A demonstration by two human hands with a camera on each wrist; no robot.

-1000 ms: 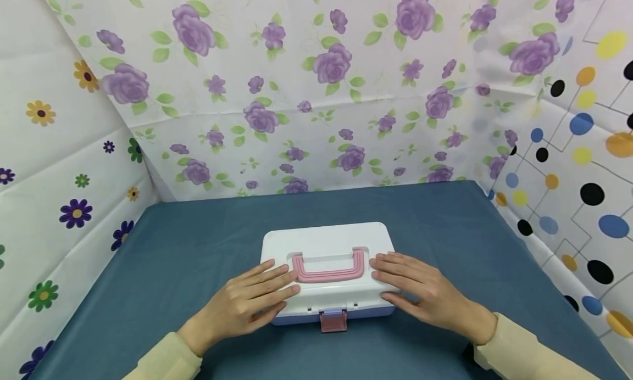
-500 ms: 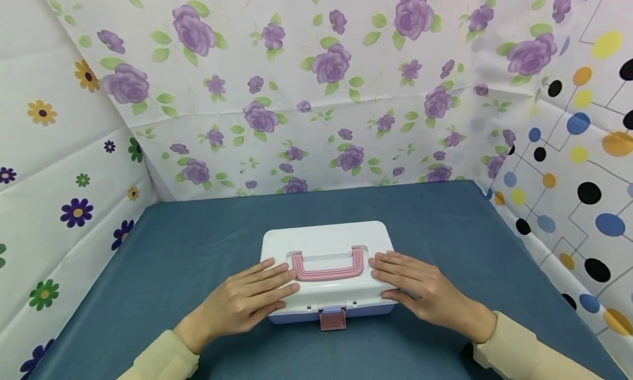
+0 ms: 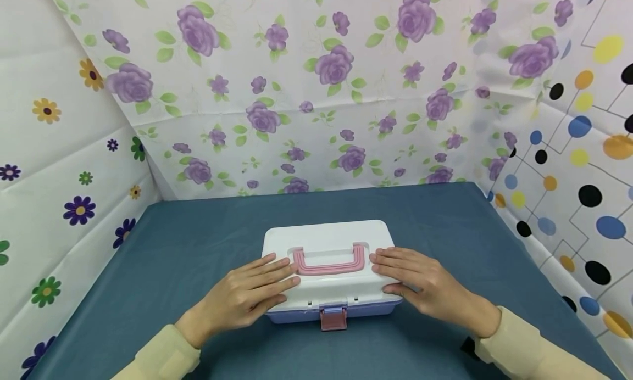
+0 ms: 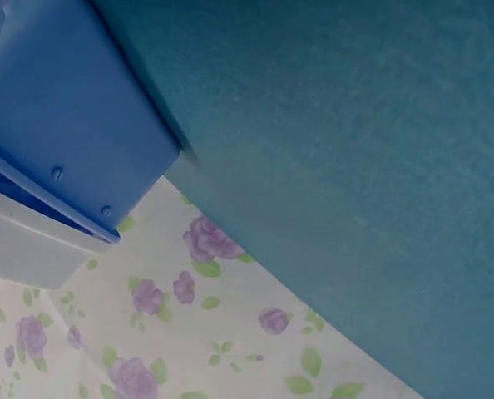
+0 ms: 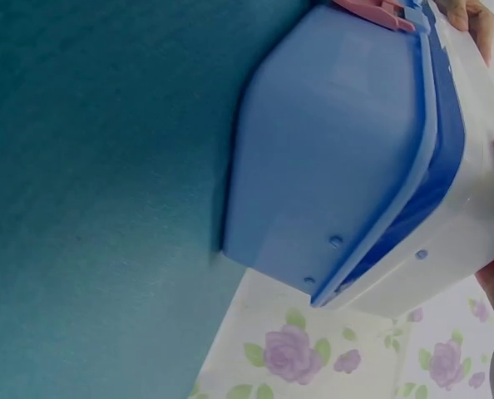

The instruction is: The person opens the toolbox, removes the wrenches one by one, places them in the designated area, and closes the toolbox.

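Note:
A box with a white lid [image 3: 328,232] and a blue base [image 3: 371,309] stands on the table. A pink handle [image 3: 328,269] lies folded on the lid, and a pink latch [image 3: 333,318] hangs unfastened at the front. My left hand [image 3: 239,292] rests straight fingers on the lid's left part, beside the handle. On the right part lie the straight fingers of my right hand [image 3: 425,278], thumb at the front slope. In the right wrist view, a narrow gap separates the lid [image 5: 447,241] from the base [image 5: 338,150].
A dark blue cloth covers the table [image 3: 207,221]. Behind it hangs a floral sheet [image 3: 296,94], with patterned sheets on both sides. A small black object [image 3: 470,348] shows next to the right sleeve.
The lid has risen slightly at the front under both hands, and more of the blue base shows. Both hands have shifted up a little with it.

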